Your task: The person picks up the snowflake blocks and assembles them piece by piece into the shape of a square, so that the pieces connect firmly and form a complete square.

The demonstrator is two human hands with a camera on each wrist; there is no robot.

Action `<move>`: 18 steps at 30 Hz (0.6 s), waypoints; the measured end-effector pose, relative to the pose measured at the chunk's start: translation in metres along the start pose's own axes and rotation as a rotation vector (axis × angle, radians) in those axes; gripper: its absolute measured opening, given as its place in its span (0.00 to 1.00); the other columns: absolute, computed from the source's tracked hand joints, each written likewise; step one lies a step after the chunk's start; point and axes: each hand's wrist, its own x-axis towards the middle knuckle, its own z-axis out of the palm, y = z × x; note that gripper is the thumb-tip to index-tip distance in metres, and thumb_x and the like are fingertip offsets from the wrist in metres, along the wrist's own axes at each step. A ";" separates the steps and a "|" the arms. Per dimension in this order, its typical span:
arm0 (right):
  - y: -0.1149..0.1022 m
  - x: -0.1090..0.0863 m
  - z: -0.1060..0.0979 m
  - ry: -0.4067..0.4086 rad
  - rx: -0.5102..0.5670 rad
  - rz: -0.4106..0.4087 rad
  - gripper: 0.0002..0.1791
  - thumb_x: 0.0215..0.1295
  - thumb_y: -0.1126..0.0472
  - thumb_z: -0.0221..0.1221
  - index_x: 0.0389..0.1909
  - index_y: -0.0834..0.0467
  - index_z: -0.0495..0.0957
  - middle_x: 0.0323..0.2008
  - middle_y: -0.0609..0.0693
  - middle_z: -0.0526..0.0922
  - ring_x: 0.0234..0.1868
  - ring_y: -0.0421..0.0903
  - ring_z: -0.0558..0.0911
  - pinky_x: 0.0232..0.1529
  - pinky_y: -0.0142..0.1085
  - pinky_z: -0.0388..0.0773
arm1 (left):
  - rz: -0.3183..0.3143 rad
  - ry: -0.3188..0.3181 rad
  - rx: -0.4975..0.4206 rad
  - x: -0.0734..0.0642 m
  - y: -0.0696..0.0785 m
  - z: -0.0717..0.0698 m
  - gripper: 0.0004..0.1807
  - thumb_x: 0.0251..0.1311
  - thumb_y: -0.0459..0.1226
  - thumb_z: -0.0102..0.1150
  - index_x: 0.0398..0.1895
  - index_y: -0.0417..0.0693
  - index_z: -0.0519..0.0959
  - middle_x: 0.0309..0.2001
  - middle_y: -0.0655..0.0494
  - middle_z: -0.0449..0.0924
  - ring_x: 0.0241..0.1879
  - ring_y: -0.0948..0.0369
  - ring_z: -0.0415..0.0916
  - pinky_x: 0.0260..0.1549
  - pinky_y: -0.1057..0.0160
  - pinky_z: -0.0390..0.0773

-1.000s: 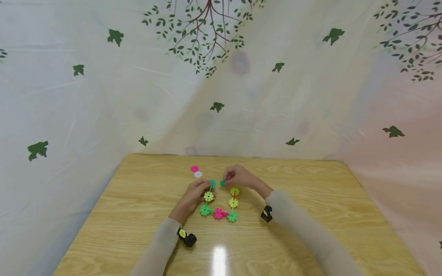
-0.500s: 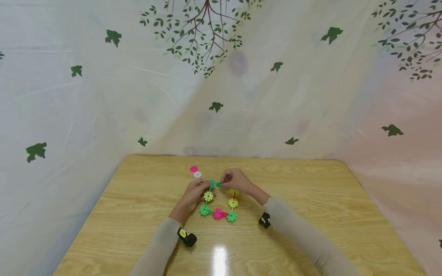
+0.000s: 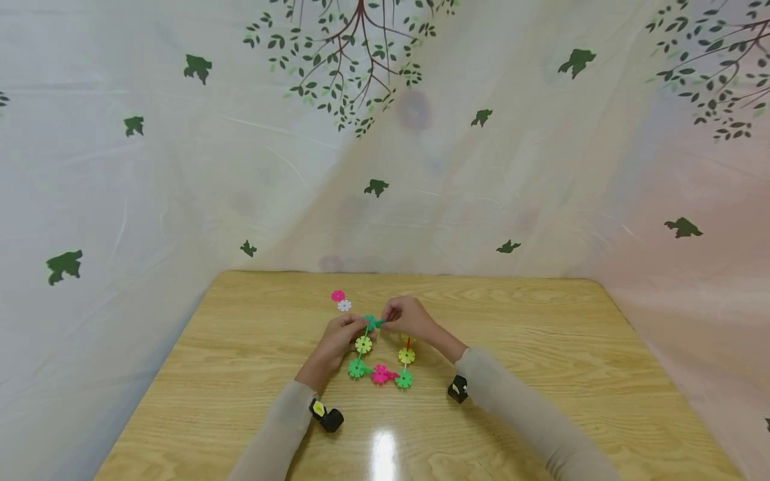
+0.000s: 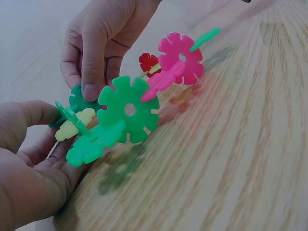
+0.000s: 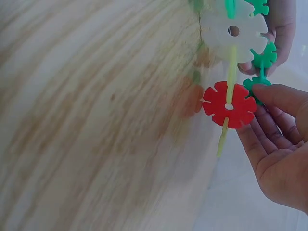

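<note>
Notched flower-shaped plastic discs are slotted together into a U-shaped chain, with a green disc (image 3: 357, 368), a pink disc (image 3: 379, 374) and a yellow disc (image 3: 406, 355) among them. My left hand (image 3: 337, 339) pinches the chain's far left end, at an upper green disc (image 3: 370, 322). My right hand (image 3: 410, 318) pinches another green disc (image 5: 258, 89) between thumb and fingers, its edge meeting the one at my left fingertips. How deep the slots engage is hidden. In the right wrist view, a red disc (image 5: 236, 115) and a white disc (image 5: 216, 26) form the chain's right side.
A loose pink disc (image 3: 338, 295) and a white disc (image 3: 344, 305) lie on the wooden table (image 3: 240, 374) beyond my left hand. A patterned cloth (image 3: 301, 200) hangs behind the table's far edge.
My right hand has moved left with its green disc until that disc meets the green one at my left hand. The left hand and the chain stay nearly still.
</note>
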 end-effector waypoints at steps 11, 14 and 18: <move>0.001 -0.001 0.002 0.039 0.005 -0.023 0.04 0.59 0.72 0.69 0.28 0.62 0.86 0.30 0.55 0.88 0.30 0.35 0.82 0.35 0.27 0.82 | -0.013 -0.015 0.001 -0.001 0.000 0.000 0.08 0.72 0.38 0.58 0.38 0.41 0.79 0.39 0.48 0.87 0.40 0.58 0.86 0.38 0.64 0.83; 0.001 -0.002 0.001 0.041 0.026 -0.034 0.03 0.60 0.72 0.69 0.28 0.63 0.86 0.30 0.56 0.88 0.29 0.36 0.82 0.34 0.28 0.81 | -0.009 -0.020 -0.006 -0.001 0.001 0.000 0.08 0.72 0.37 0.58 0.37 0.41 0.79 0.38 0.48 0.87 0.39 0.58 0.86 0.37 0.64 0.83; 0.000 -0.001 0.001 0.046 0.039 -0.034 0.03 0.60 0.72 0.69 0.28 0.64 0.86 0.29 0.57 0.88 0.28 0.36 0.81 0.33 0.28 0.80 | -0.011 -0.018 -0.018 -0.001 0.001 0.000 0.07 0.72 0.37 0.58 0.37 0.41 0.79 0.37 0.48 0.87 0.39 0.58 0.85 0.37 0.64 0.83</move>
